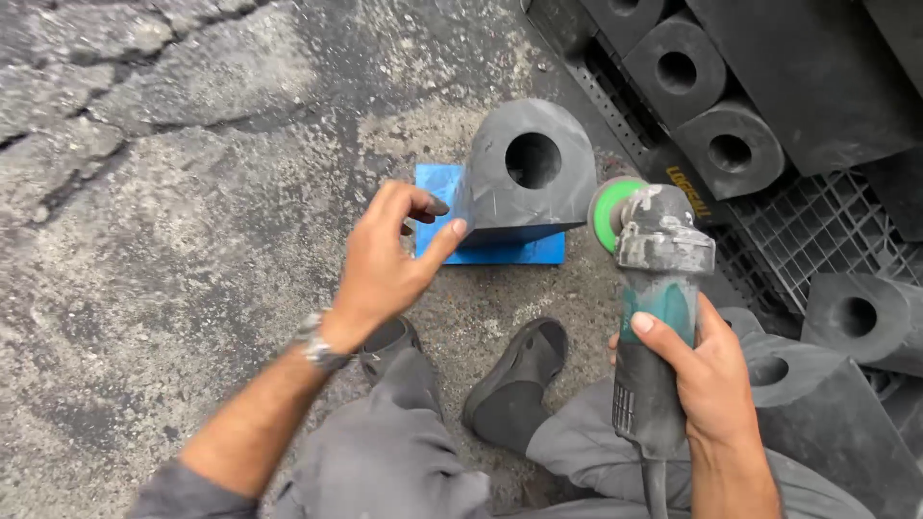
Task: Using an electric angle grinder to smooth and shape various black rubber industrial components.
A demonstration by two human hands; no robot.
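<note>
Rubber block (524, 173) on blue plate (500, 252); left hand (385, 264) open, touching; right hand (711, 380) grip clamps grinder (659, 317).

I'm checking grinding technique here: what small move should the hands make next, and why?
Probably press the left hand firmly against the grey rubber block, since only its fingertips reach the block's edge and it stands loose on the blue board. The right hand holds the angle grinder with its green disc already beside the block.
</note>
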